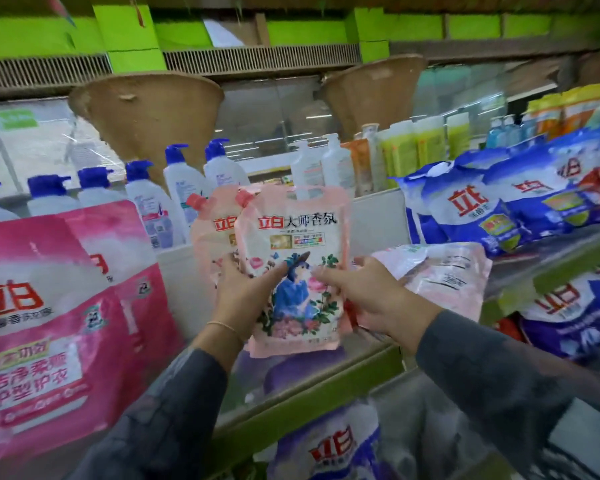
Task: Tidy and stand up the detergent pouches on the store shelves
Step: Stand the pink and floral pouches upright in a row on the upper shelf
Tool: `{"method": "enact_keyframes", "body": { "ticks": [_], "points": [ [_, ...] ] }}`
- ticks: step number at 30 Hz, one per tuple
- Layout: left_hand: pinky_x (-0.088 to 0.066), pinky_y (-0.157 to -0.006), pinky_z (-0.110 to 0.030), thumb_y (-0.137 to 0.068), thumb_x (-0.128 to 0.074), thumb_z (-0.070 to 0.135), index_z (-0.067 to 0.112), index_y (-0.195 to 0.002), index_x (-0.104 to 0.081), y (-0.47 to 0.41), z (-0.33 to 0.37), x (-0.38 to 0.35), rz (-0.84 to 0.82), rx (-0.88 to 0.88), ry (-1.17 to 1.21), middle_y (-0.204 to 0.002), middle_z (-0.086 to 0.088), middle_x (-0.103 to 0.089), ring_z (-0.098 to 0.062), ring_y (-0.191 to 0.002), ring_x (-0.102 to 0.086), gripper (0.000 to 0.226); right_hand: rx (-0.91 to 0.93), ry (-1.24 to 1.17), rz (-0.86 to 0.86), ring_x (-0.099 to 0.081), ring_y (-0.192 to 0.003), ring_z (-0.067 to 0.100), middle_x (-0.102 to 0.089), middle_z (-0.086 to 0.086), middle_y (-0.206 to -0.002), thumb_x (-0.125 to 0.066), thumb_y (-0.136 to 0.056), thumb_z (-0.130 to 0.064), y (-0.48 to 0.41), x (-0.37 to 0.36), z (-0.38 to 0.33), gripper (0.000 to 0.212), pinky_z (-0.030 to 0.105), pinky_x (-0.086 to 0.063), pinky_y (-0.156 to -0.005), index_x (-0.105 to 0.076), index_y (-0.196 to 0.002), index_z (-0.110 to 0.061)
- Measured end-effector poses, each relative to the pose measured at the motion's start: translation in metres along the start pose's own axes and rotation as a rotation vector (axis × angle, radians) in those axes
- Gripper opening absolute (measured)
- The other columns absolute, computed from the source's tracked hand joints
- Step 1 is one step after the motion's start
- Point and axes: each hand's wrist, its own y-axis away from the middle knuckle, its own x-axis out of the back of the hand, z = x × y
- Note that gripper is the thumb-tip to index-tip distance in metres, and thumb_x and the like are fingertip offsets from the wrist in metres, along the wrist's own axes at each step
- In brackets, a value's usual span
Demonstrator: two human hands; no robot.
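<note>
Store shelving with green edges fills the view, and the shelf (326, 393) in hand runs across the middle. At the centre a pale pink pouch (293, 268) is held upright, spout at 11 o'clock, its base just over the shelf's front edge; I cannot tell whether it touches. The left hand (246, 289) grips its lower left side, thumb on the front and fingers curled behind. The right hand (364, 292) pinches its right edge, thumb on the printed face.

Done, by the look of it: a second pouch (212, 233) stands close behind at 10 o'clock, and the big pink bags (49, 306) at 9 o'clock are upright. Left to do: the held pouch has yet to be set down and released, and the flat pouches (444, 271) at 3 o'clock lie slumped on their sides. Blue bags (482, 209) at 2 o'clock also lie tilted in a heap. Pump bottles (184, 181) stand behind at 11 o'clock. I judge the task early to midway.
</note>
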Motion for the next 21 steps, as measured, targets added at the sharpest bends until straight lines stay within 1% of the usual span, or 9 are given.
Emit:
{"method": "enact_keyframes", "body": {
  "ticks": [2, 4, 8, 11, 13, 16, 17, 19, 21],
  "points": [
    [-0.059, -0.085, -0.047, -0.063, -0.088, 0.022, 0.012, -0.115, -0.052, 0.003, 0.002, -0.001, 0.022, 0.026, 0.031, -0.105, -0.008, -0.071, -0.025, -0.093, -0.072, 0.064, 0.095, 0.097, -0.032, -0.073, -0.094, 0.026, -0.071, 0.013, -0.110, -0.089, -0.073, -0.015, -0.006, -0.011, 0.010, 0.054, 0.042, -0.062, -0.078, -0.051, -0.112, -0.008],
    [-0.059, -0.085, -0.045, -0.074, -0.081, 0.005, 0.008, -0.120, -0.053, 0.006, 0.001, 0.002, 0.055, 0.011, 0.064, -0.108, -0.012, -0.071, -0.025, -0.094, -0.072, 0.054, 0.201, 0.171, -0.061, -0.072, -0.097, 0.022, -0.072, 0.006, -0.109, -0.090, -0.071, -0.017, -0.009, -0.026, 0.017, 0.059, 0.040, -0.062, -0.084, -0.055, -0.118, -0.015],
    [-0.059, -0.083, -0.035, -0.080, -0.074, -0.001, 0.012, -0.122, -0.052, 0.012, 0.001, 0.017, 0.174, -0.097, 0.072, -0.104, -0.004, -0.071, -0.017, -0.093, -0.071, 0.050, 0.306, 0.156, -0.133, -0.072, -0.099, 0.018, -0.073, 0.000, -0.109, -0.088, -0.074, -0.013, -0.020, -0.054, 0.023, 0.056, 0.038, -0.061, -0.088, -0.058, -0.121, -0.019],
    [-0.059, -0.082, -0.038, -0.077, -0.078, 0.009, 0.019, -0.115, -0.054, 0.009, 0.000, 0.030, 0.317, -0.088, 0.018, -0.098, 0.001, -0.070, -0.017, -0.090, -0.070, 0.046, 0.403, 0.213, -0.171, -0.070, -0.097, 0.012, -0.071, -0.003, -0.110, -0.084, -0.079, -0.017, -0.028, -0.072, 0.022, 0.053, 0.031, -0.059, -0.085, -0.058, -0.125, -0.019],
    [-0.060, -0.079, -0.043, -0.065, -0.082, 0.028, 0.033, -0.099, -0.052, 0.007, -0.002, 0.037, 0.378, -0.061, -0.025, -0.095, 0.002, -0.070, -0.018, -0.086, -0.071, 0.046, 0.422, 0.229, -0.160, -0.071, -0.095, 0.013, -0.073, -0.005, -0.105, -0.083, -0.080, -0.018, -0.036, -0.080, 0.022, 0.046, 0.036, -0.061, -0.086, -0.061, -0.120, -0.020],
    [-0.061, -0.074, -0.046, -0.055, -0.080, 0.046, 0.045, -0.087, -0.045, -0.004, -0.015, 0.046, 0.360, -0.008, -0.058, -0.097, -0.001, -0.068, -0.022, -0.085, -0.072, 0.048, 0.409, 0.214, -0.153, -0.073, -0.091, 0.016, -0.074, -0.006, -0.097, -0.084, -0.079, -0.015, -0.045, -0.085, 0.020, 0.034, 0.042, -0.062, -0.086, -0.064, -0.104, -0.028],
    [-0.061, -0.074, -0.046, -0.056, -0.080, 0.046, 0.045, -0.087, -0.044, -0.004, -0.015, 0.048, 0.344, -0.010, -0.059, -0.099, -0.002, -0.068, -0.023, -0.086, -0.072, 0.047, 0.404, 0.205, -0.143, -0.073, -0.090, 0.016, -0.074, -0.006, -0.097, -0.085, -0.078, -0.015, -0.046, -0.084, 0.020, 0.033, 0.041, -0.062, -0.085, -0.064, -0.099, -0.031],
    [-0.061, -0.075, -0.046, -0.061, -0.080, 0.041, 0.042, -0.090, -0.044, 0.000, -0.015, 0.049, 0.312, -0.023, -0.076, -0.102, -0.004, -0.068, -0.023, -0.089, -0.072, 0.046, 0.394, 0.179, -0.134, -0.073, -0.084, 0.010, -0.074, -0.006, -0.096, -0.085, -0.078, -0.015, -0.044, -0.080, 0.019, 0.032, 0.029, -0.062, -0.075, -0.062, -0.091, -0.033],
    [-0.058, -0.085, -0.044, -0.065, -0.080, 0.040, 0.035, -0.099, -0.045, 0.008, -0.011, 0.045, 0.309, -0.072, -0.145, -0.109, -0.004, -0.065, -0.019, -0.095, -0.068, 0.049, 0.378, 0.150, -0.127, -0.070, -0.073, 0.001, -0.071, -0.008, -0.091, -0.083, -0.081, -0.020, -0.044, -0.072, 0.017, 0.028, 0.019, -0.057, -0.061, -0.060, -0.091, -0.030]
  ]
}}
